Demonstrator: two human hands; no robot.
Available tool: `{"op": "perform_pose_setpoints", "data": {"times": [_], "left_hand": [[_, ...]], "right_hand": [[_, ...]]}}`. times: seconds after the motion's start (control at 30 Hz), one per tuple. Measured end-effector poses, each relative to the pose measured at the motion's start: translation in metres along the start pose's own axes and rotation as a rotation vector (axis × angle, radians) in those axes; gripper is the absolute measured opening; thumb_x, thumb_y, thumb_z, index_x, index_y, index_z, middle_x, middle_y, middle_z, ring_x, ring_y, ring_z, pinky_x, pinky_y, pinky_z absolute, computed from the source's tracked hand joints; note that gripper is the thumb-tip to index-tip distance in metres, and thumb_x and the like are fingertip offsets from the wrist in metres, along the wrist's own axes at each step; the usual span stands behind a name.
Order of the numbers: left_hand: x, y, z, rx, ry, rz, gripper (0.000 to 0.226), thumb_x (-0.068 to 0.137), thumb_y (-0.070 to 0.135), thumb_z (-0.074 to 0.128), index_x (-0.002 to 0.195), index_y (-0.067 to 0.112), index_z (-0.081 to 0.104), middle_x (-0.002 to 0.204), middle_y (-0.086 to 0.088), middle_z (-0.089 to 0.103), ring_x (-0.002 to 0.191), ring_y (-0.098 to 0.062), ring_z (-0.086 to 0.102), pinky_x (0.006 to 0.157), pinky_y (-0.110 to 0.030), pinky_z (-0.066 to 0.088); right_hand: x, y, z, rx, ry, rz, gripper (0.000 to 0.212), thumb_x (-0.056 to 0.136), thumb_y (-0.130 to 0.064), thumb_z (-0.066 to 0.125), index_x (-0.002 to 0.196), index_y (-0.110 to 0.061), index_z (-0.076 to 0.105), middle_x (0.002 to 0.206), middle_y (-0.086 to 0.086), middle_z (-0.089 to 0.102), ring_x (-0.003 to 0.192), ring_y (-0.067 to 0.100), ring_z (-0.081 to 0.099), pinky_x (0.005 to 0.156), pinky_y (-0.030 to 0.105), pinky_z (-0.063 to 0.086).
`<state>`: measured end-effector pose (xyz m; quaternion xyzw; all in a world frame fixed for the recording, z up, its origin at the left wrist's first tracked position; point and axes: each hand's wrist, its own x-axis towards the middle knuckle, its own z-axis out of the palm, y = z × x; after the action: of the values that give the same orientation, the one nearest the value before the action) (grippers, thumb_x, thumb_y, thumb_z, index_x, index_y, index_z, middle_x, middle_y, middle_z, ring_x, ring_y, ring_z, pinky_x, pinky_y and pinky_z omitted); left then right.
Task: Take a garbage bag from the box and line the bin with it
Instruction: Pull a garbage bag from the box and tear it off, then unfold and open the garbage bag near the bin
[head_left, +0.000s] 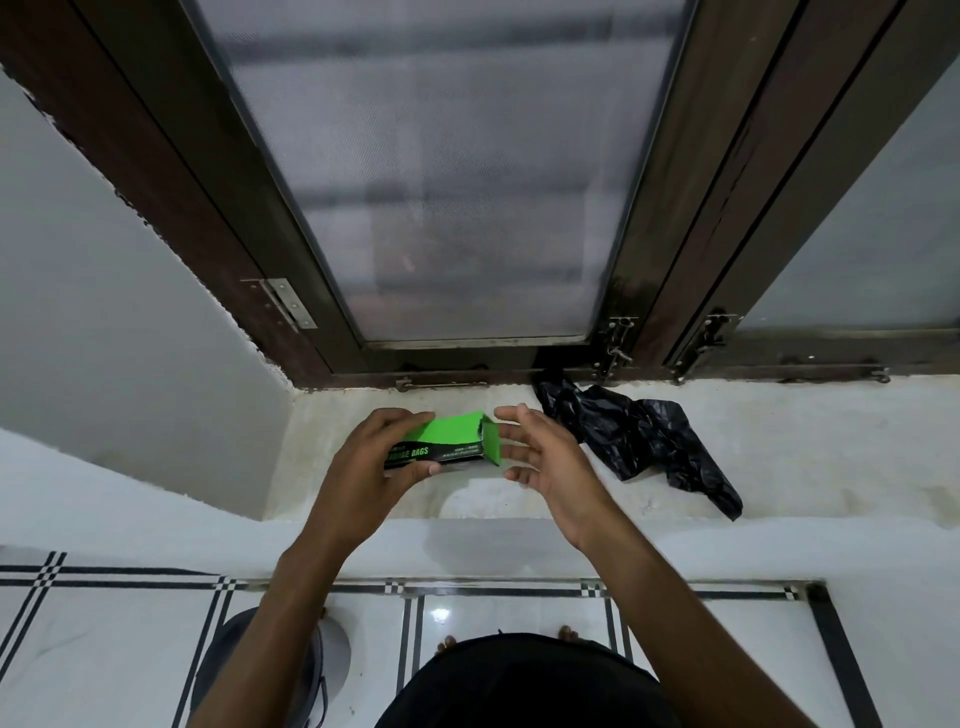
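Observation:
A green and black garbage bag box (445, 440) is held over the white window sill, its end flap open toward the right. My left hand (375, 458) grips the box around its left half. My right hand (545, 451) hovers at the open flap end with fingers spread and holds nothing. A crumpled black garbage bag (639, 435) lies on the sill just right of my right hand. The grey bin (306, 670) stands on the floor at lower left, partly hidden behind my left forearm.
The sill (805, 447) runs along a dark-framed window (457, 171) with metal latches (615, 345). Below is a white tiled floor with black lines (493, 613). My toes and dark clothing show at the bottom.

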<state>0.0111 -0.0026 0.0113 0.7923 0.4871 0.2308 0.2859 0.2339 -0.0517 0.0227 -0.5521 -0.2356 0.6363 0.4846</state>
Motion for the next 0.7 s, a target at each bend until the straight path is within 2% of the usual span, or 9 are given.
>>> {"op": "perform_pose_setpoints", "data": {"times": [0.13, 0.23, 0.33, 0.43, 0.57, 0.63, 0.7], "left_hand": [[-0.002, -0.031, -0.012, 0.291, 0.072, -0.035, 0.055, 0.078, 0.023, 0.083, 0.129, 0.018, 0.065, 0.123, -0.005, 0.061, 0.108, -0.026, 0.058, 0.091, -0.035, 0.049], [0.001, -0.046, -0.020, 0.405, 0.092, -0.055, 0.054, 0.078, 0.019, 0.083, 0.129, 0.012, 0.065, 0.124, -0.012, 0.063, 0.107, -0.035, 0.061, 0.089, -0.040, 0.052], [0.008, -0.047, -0.028, 0.418, 0.069, -0.069, 0.058, 0.078, 0.016, 0.082, 0.132, 0.011, 0.063, 0.127, -0.014, 0.062, 0.114, -0.037, 0.059, 0.095, -0.043, 0.050], [0.012, -0.033, -0.032, 0.382, 0.056, -0.020, 0.063, 0.076, 0.020, 0.085, 0.134, 0.016, 0.061, 0.129, -0.010, 0.060, 0.118, -0.031, 0.055, 0.098, -0.039, 0.046], [0.015, 0.006, -0.026, 0.136, 0.123, 0.109, 0.032, 0.083, 0.013, 0.078, 0.115, 0.018, 0.071, 0.114, 0.001, 0.066, 0.102, -0.017, 0.062, 0.084, -0.031, 0.052], [0.020, 0.026, -0.015, 0.042, 0.130, 0.140, 0.018, 0.088, 0.012, 0.073, 0.105, 0.018, 0.074, 0.103, 0.005, 0.070, 0.087, -0.010, 0.066, 0.077, -0.031, 0.057], [0.027, 0.044, 0.003, -0.016, 0.097, 0.152, 0.014, 0.091, 0.015, 0.070, 0.103, 0.020, 0.075, 0.098, 0.010, 0.070, 0.078, -0.004, 0.065, 0.073, -0.031, 0.058]], "right_hand": [[-0.006, -0.002, -0.011, -0.256, 0.135, -0.191, 0.014, 0.097, -0.018, 0.058, 0.102, -0.023, 0.070, 0.105, 0.001, 0.072, 0.090, 0.012, 0.065, 0.069, 0.021, 0.049], [-0.013, -0.009, -0.022, -0.290, 0.195, -0.292, 0.015, 0.096, -0.014, 0.059, 0.100, -0.023, 0.071, 0.098, -0.001, 0.073, 0.089, 0.010, 0.066, 0.071, 0.021, 0.050], [-0.019, -0.019, -0.039, -0.306, 0.314, -0.403, 0.018, 0.095, -0.010, 0.060, 0.098, -0.024, 0.071, 0.098, -0.004, 0.074, 0.091, 0.013, 0.068, 0.076, 0.023, 0.053], [-0.023, -0.030, -0.063, -0.269, 0.473, -0.511, 0.017, 0.094, -0.008, 0.062, 0.098, -0.021, 0.071, 0.096, -0.003, 0.073, 0.086, 0.011, 0.066, 0.076, 0.025, 0.053], [-0.017, -0.036, -0.112, -0.344, 0.738, -0.590, 0.019, 0.093, -0.004, 0.057, 0.099, -0.015, 0.071, 0.100, -0.001, 0.072, 0.092, 0.011, 0.063, 0.088, 0.033, 0.052], [-0.007, -0.031, -0.143, -0.548, 0.824, -0.541, 0.021, 0.094, -0.007, 0.056, 0.106, -0.013, 0.072, 0.110, 0.006, 0.071, 0.104, 0.019, 0.063, 0.097, 0.039, 0.050], [0.003, -0.022, -0.165, -0.893, 0.796, -0.465, 0.024, 0.093, -0.020, 0.064, 0.115, -0.012, 0.071, 0.118, 0.013, 0.068, 0.113, 0.031, 0.060, 0.102, 0.043, 0.045]]}}
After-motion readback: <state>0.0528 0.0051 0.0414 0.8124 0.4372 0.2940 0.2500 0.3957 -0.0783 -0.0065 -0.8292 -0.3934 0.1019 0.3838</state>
